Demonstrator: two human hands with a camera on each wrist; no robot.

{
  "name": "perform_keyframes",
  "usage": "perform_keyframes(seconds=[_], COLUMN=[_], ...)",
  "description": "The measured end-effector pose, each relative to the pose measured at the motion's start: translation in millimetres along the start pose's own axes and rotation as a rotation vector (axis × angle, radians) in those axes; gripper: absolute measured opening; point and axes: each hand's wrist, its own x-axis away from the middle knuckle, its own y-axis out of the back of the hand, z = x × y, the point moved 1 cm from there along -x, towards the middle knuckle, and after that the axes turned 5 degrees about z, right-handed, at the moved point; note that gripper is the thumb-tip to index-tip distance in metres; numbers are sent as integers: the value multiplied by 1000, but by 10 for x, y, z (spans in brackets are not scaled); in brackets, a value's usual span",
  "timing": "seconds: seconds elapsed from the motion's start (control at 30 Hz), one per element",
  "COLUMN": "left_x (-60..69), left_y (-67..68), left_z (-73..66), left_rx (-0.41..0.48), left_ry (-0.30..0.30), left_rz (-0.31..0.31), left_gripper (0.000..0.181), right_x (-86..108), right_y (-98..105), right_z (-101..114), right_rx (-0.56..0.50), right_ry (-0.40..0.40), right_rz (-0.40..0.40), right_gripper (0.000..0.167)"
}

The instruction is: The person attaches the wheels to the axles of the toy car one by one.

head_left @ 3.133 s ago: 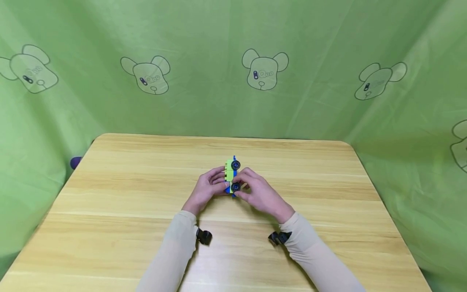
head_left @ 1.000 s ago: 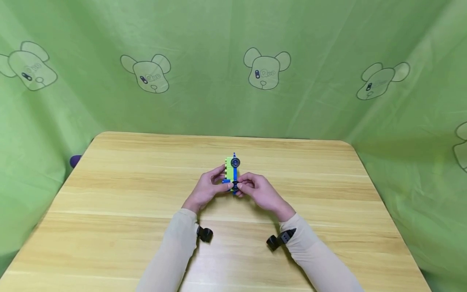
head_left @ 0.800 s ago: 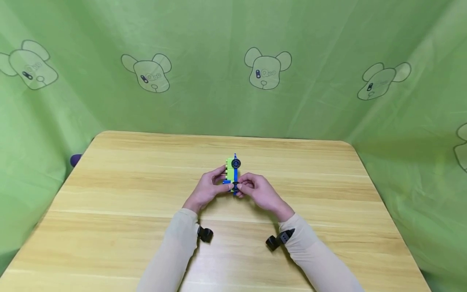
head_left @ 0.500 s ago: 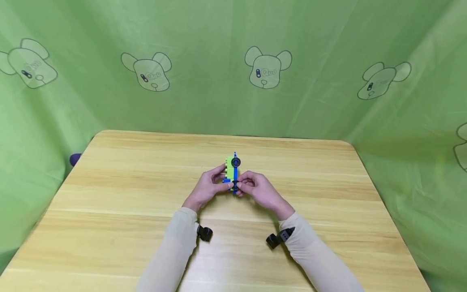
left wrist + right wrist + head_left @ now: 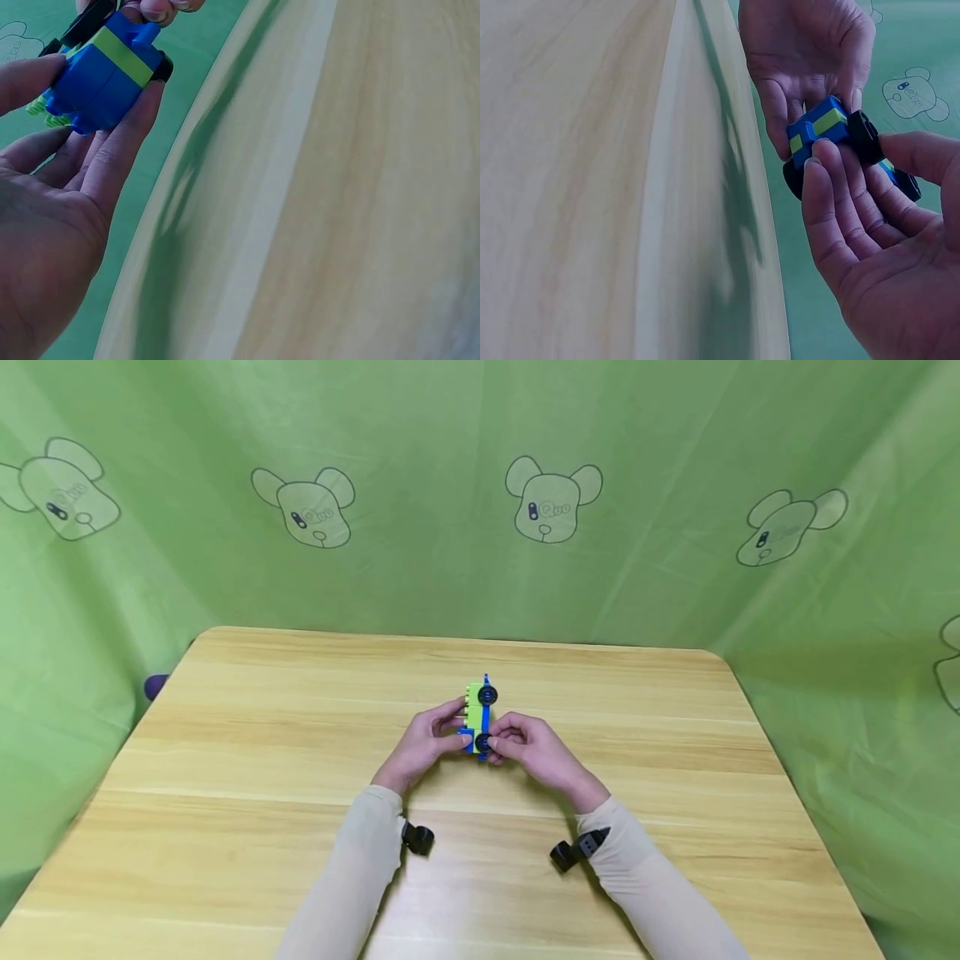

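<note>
A toy car (image 5: pixel 473 717) of lime-green and blue building bricks with black wheels is held up over the table, its wheel side turned right and its studs left. My left hand (image 5: pixel 420 747) grips the near end. In the left wrist view its thumb and fingers lie on either side of the blue bricks (image 5: pixel 94 82). My right hand (image 5: pixel 540 756) is at the near wheel (image 5: pixel 482 742). In the right wrist view its thumb touches the black wheel (image 5: pixel 865 137), and its curled fingers (image 5: pixel 821 195) support the car from below. Part of the far end is hidden there.
The wooden table (image 5: pixel 262 735) spreads under both forearms. A green curtain (image 5: pixel 420 585) with mouse-head drawings hangs behind and at the sides. Black wrist cameras (image 5: pixel 418 838) sit at both cuffs. Something purple (image 5: pixel 155 686) shows past the table's left edge.
Three seconds ago the right fingers were spread around the near wheel; now they are under the car with the thumb on the wheel. The left thumb has just slid off the wheel onto the blue brick.
</note>
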Motion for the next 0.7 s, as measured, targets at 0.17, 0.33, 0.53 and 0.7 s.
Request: perform_keyframes(seconds=[0.17, 0.33, 0.53, 0.7], left_x=[-20, -35, -24, -4], left_y=[15, 17, 1, 4], left_z=[15, 20, -2, -17], left_rx=[-10, 8, 18, 3], left_ry=[-13, 1, 8, 4], left_rz=[10, 19, 17, 20], left_gripper=[63, 58, 55, 53], right_x=[21, 25, 7, 2], right_y=[39, 100, 150, 185], right_z=[13, 41, 99, 139], right_rx=[36, 109, 177, 169], right_ry=[16, 39, 29, 16], right_rz=[-6, -67, -149, -190], right_gripper=[16, 18, 23, 27])
